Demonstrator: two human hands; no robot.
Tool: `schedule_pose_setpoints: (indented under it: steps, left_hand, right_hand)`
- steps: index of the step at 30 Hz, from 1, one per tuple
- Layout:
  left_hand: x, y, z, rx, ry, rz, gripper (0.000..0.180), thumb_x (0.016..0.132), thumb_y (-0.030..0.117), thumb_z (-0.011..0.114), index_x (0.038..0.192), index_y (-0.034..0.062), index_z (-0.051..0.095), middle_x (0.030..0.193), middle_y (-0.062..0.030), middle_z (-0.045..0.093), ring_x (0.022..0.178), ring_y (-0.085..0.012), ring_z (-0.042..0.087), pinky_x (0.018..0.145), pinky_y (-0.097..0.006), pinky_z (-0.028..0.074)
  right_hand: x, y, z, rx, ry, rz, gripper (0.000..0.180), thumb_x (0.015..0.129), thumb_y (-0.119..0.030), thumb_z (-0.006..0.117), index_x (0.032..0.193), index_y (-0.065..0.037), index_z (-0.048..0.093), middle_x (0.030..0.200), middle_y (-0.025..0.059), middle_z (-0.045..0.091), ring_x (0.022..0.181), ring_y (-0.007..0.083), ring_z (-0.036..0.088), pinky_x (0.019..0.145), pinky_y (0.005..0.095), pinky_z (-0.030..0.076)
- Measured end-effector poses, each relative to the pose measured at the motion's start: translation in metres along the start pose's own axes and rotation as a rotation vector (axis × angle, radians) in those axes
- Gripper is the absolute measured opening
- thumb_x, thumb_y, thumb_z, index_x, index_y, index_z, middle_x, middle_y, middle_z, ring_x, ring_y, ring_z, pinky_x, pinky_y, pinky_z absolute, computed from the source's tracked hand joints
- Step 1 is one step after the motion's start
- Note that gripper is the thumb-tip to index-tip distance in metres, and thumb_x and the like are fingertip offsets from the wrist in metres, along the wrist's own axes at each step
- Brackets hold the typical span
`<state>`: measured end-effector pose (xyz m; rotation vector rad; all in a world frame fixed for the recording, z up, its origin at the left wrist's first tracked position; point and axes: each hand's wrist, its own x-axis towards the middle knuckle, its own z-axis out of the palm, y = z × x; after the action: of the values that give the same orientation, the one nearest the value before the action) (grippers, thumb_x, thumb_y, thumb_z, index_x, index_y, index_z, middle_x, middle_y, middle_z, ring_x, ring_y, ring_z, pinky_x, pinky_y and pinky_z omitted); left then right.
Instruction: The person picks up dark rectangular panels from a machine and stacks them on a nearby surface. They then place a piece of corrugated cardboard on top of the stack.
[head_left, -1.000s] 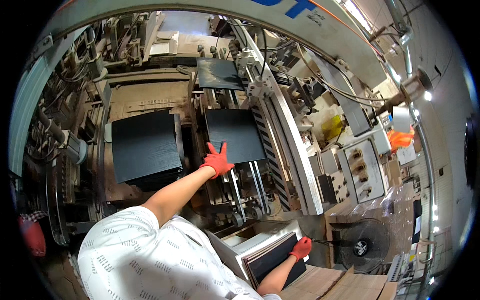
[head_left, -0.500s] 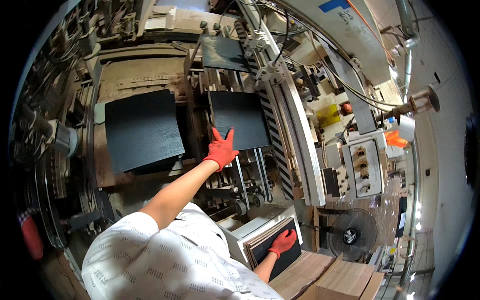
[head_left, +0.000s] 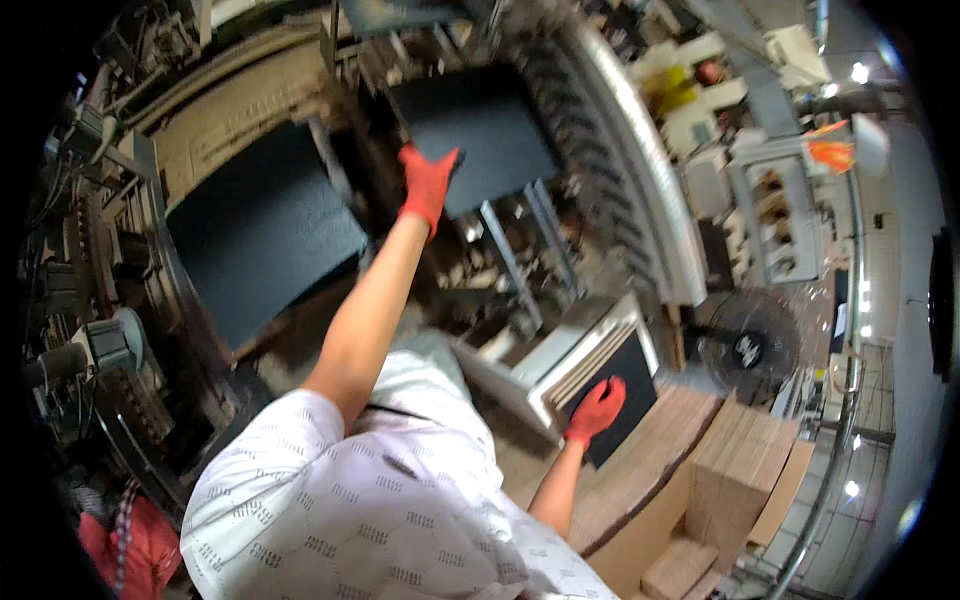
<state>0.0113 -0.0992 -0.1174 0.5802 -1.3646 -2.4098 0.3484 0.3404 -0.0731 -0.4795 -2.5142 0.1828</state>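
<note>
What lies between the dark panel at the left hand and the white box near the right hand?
In the head view, metal rails lie between the dark panel and the white box, with blurred machine parts beside them.

No wording can be read; the marks that show are these, placed from the fan [head_left: 748,325]. On the fan's own dark round hub [head_left: 735,352] sits 1 small white mark, too blurred to make out. Left of the fan and lower, the white shirt [head_left: 350,500] carries rows of small dark printed blocks, repeated over its cloth, too small and smeared to read. Left of the fan and higher, slanting dark stripes, like a warning marking, run along a band [head_left: 590,170] beside the pale metal rail [head_left: 640,150].
</note>
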Motion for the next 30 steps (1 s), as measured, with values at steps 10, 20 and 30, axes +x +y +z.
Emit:
schedule_pose_setpoints:
  steps: [10, 20, 30]
  left_hand:
    - [0.000, -0.001, -0.006, -0.086, -0.081, 0.204, 0.044, 0.085, 0.019, 0.083, 0.121, 0.0025, 0.063, 0.111, -0.0065, 0.070, 0.097, -0.0201, 0.063, 0.090, -0.037, 0.051]
    - [0.007, -0.003, -0.010, -0.034, -0.104, 0.275, 0.049, 0.087, 0.018, 0.085, 0.125, -0.0004, 0.061, 0.111, -0.0051, 0.069, 0.096, -0.0167, 0.062, 0.089, -0.033, 0.051]
    - [0.007, -0.004, -0.012, -0.086, -0.151, 0.178, 0.039, 0.089, 0.017, 0.083, 0.121, 0.0026, 0.066, 0.108, -0.0019, 0.071, 0.093, -0.0149, 0.063, 0.085, -0.032, 0.051]
  right_hand:
    - [0.004, -0.014, 0.000, -0.056, -0.041, 0.124, 0.030, 0.099, -0.019, 0.063, 0.120, 0.001, 0.065, 0.126, 0.0179, 0.067, 0.116, 0.0339, 0.063, 0.102, 0.0426, 0.048]
    - [0.006, -0.017, 0.001, -0.071, -0.065, 0.147, 0.030, 0.099, -0.019, 0.061, 0.120, 0.001, 0.066, 0.129, 0.0171, 0.067, 0.119, 0.0324, 0.062, 0.104, 0.0414, 0.048]
    - [0.003, -0.014, 0.000, -0.055, -0.047, 0.178, 0.030, 0.099, -0.018, 0.061, 0.120, 0.002, 0.066, 0.127, 0.0174, 0.067, 0.117, 0.0318, 0.063, 0.102, 0.0412, 0.049]
